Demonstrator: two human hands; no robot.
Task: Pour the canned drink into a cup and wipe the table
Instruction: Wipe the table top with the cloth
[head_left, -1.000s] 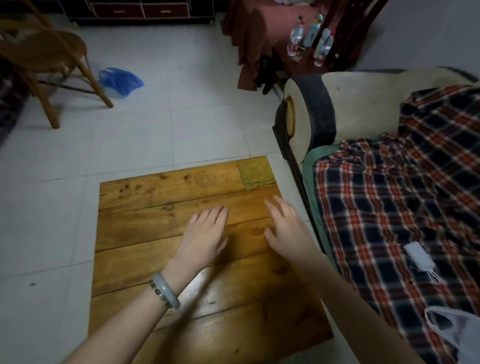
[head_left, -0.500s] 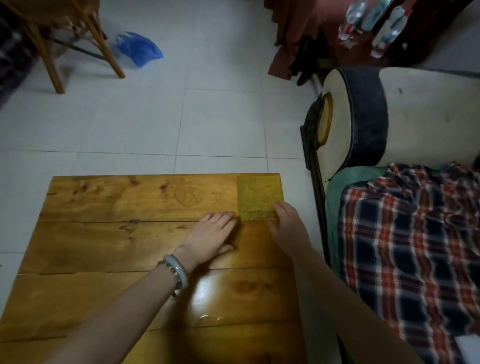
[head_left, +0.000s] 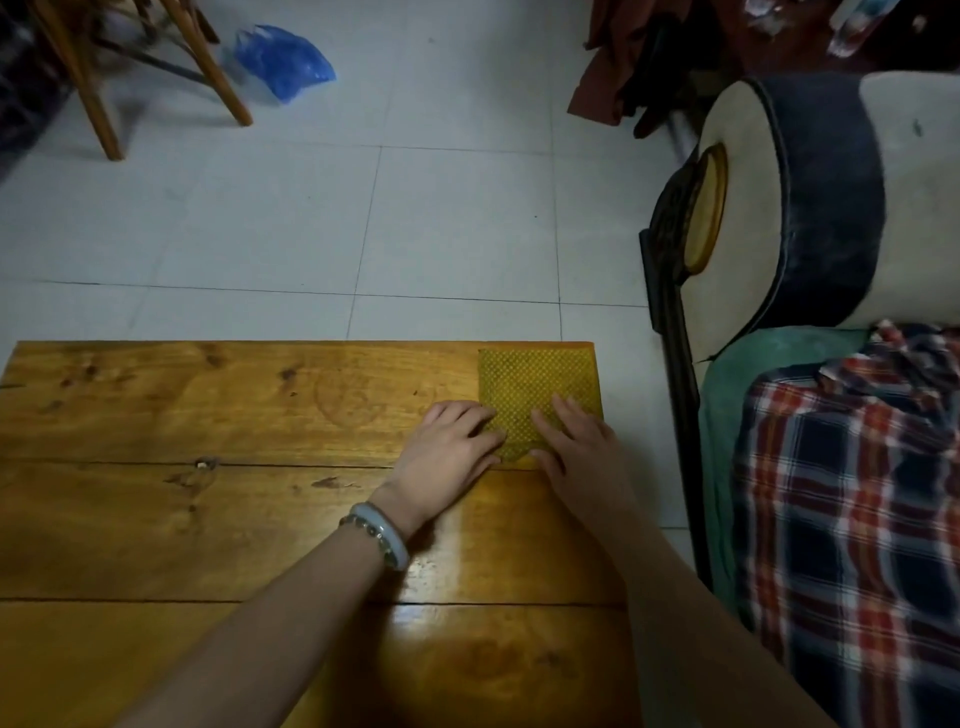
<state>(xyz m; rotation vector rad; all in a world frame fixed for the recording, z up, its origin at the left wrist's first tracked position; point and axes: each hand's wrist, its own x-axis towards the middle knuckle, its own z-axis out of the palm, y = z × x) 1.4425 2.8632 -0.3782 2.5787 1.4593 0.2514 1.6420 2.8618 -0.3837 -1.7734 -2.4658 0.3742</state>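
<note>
Both hands are down on the far right corner of the table (head_left: 208, 519). The left hand (head_left: 452, 447) lies flat with its fingers straight and close together, the tips resting on the near left corner of a cloth (head_left: 540, 384). The right hand (head_left: 576, 447) is just beside it, also flat, its fingers stretched out over the cloth's near edge. Neither hand is pinching or gripping; they simply press down.

Pale tiled floor (head_left: 441, 218) fills the room beyond the table. The table itself is broad planks of glossy yellow-brown wood, with knots and dark seams running across it and a sheen of light near the person's arms. A sofa stands just to its right, with a rounded armrest (head_left: 810, 197) in cream and dark blue, and a red, white and navy plaid blanket (head_left: 852, 519) spread over the seat. At the far left stand the wooden legs of a chair (head_left: 208, 67), and a crumpled blue bag (head_left: 283, 62) lies on the floor beside them. Some reddish-brown fabric (head_left: 597, 67) hangs at the far right.

The cloth is a small yellow-green square with a dotted weave, lying flat in the table's far right corner. A pale bracelet (head_left: 382, 532) sits on the left wrist.
</note>
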